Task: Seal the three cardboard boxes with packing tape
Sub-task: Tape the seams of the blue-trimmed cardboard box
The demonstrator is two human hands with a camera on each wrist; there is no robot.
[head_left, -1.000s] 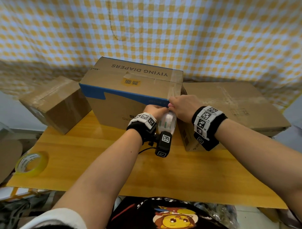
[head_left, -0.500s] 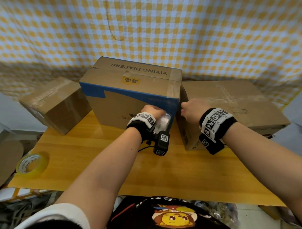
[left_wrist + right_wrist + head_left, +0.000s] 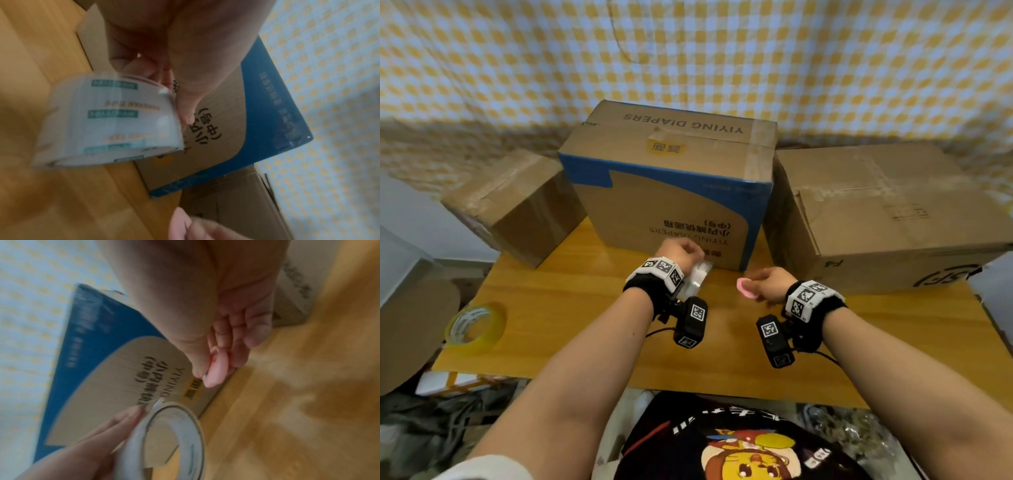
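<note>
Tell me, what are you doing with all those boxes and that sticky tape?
A person is sealing three cardboard boxes on a wooden table. The left hand grips a roll of clear tape, and the right hand pinches a small pink cutter. Both hands are low in front of the diaper box, which has tape along its right top edge. A small box sits left, a large box right. A yellow tape roll lies on the table's left end.
</note>
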